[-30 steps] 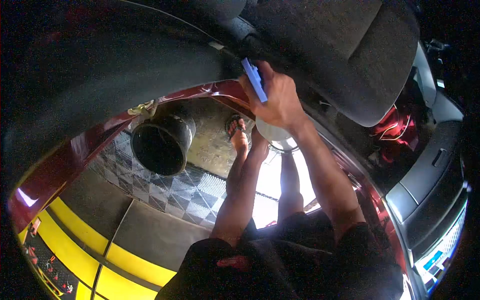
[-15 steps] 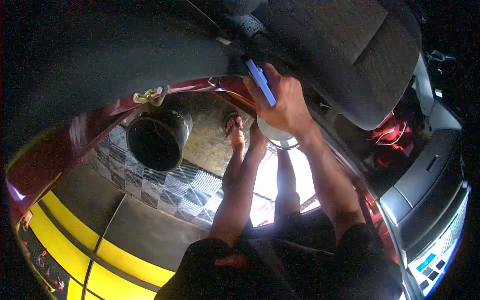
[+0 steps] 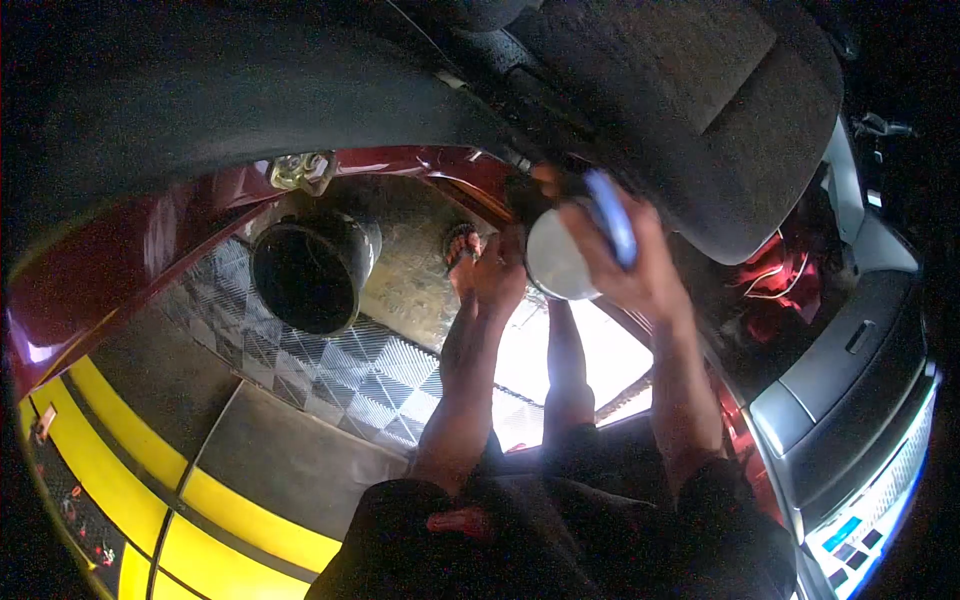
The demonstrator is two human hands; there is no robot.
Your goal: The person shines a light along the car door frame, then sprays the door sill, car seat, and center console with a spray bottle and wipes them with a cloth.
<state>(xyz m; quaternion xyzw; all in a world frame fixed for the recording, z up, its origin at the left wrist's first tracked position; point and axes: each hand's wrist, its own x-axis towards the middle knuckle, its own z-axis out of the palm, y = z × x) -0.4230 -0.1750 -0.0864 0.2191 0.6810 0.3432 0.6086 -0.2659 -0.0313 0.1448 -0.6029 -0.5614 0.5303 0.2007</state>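
My right hand [image 3: 645, 250] is closed around a flat blue tool [image 3: 612, 220], blurred by motion; its working side is hidden. It is beside the lower edge of a dark car seat [image 3: 690, 110], over the door sill. A round white tub [image 3: 556, 262] sits below and left of the right hand, partly covered by it. My left hand [image 3: 498, 268] is at the tub's left edge with bent fingers, seeming to grip it, though its fingertips are lost in shadow.
A dark bucket [image 3: 310, 280] stands on the checkered floor mat [image 3: 370, 375] at left. The dark red car body edge with a metal latch [image 3: 302, 172] curves above it. At right are a door panel [image 3: 850, 340] and a red bundle [image 3: 785, 280]. Yellow-striped panels [image 3: 250, 525] lie at lower left.
My right hand has moved right and down with the blue tool, away from the seat's lower left corner. More of the white tub shows. My left hand has shifted slightly left.
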